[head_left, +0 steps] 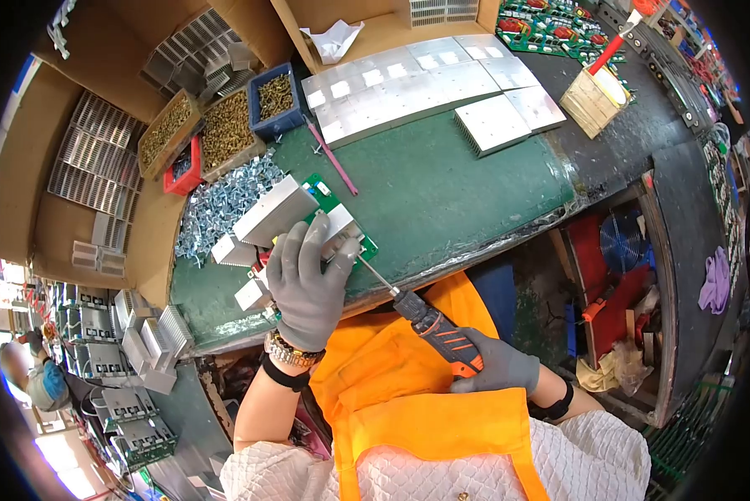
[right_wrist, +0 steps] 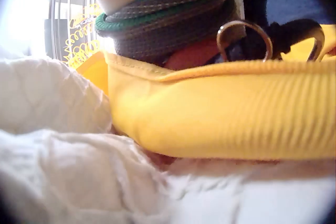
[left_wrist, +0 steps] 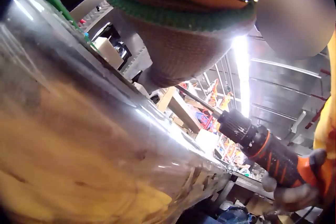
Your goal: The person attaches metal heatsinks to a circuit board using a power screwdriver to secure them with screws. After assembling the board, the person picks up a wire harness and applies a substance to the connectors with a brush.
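In the head view my gloved right hand (head_left: 500, 364) grips a black and orange power screwdriver (head_left: 438, 332). Its long bit points up and left to the edge of a green circuit board (head_left: 322, 194), close to the fingertips of my left hand (head_left: 310, 288). That gloved left hand lies over the board and its silver heatsinks (head_left: 276, 210); its fingertips rest on a metal part there, and what lies under the palm is hidden. The left wrist view shows the screwdriver (left_wrist: 268, 153) with the right hand's fingers (left_wrist: 294, 195) curled round it. Apron cloth fills much of the right wrist view.
Loose silver clips (head_left: 224, 200) lie left of the board, below bins of screws (head_left: 233, 129). A pink-handled tool (head_left: 333, 159) lies behind it. Flat heatsinks (head_left: 408, 88) line the bench's back, beside a wooden box (head_left: 593, 104). A person (head_left: 45, 380) is at far left.
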`<state>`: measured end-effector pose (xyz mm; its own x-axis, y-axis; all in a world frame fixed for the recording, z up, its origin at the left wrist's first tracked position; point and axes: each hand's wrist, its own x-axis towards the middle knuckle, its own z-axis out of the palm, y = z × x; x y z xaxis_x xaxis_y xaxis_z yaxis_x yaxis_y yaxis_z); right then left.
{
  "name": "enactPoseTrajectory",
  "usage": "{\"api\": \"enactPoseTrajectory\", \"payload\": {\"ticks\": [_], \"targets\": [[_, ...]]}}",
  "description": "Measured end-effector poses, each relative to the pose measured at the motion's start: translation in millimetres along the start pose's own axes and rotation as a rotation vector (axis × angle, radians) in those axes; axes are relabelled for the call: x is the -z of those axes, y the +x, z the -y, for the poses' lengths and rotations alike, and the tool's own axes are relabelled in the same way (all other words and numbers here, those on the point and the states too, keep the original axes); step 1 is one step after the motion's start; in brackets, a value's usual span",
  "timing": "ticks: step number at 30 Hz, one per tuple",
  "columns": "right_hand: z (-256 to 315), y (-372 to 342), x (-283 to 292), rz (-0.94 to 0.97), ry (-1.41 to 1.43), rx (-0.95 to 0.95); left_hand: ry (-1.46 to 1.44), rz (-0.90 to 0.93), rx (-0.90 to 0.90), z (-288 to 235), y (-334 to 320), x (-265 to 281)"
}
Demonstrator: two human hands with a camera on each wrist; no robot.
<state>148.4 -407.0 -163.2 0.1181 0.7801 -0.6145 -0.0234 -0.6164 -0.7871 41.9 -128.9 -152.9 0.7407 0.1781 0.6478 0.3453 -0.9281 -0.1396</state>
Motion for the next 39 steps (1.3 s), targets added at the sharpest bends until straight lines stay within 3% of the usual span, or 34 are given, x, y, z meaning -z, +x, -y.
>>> {"api": "enactPoseTrajectory", "payload": {"ticks": [18, 24, 26, 29, 34, 39], "targets": [[-2, 4, -3, 0.032, 0.213, -0.072, 0.035, 0.044, -0.100, 4, 2, 3], [-5, 5, 0, 0.017, 0.149, -0.074, 0.064, 0.012, -0.058, 3, 2, 1], [-6, 5, 1, 0.019, 0.130, -0.028, 0.025, 0.094, 0.018, 3, 2, 3], [10, 2, 7, 0.038, 0.084, -0.107, 0.075, 0.118, 0.033, 0, 4, 5], [1, 5, 7, 0.153, 0.316, -0.114, 0.102, 0.119, 0.048, -1, 3, 1], [4, 6, 4, 0.114, 0.243, -0.092, 0.104, 0.103, 0.051, 0, 2, -1]]}}
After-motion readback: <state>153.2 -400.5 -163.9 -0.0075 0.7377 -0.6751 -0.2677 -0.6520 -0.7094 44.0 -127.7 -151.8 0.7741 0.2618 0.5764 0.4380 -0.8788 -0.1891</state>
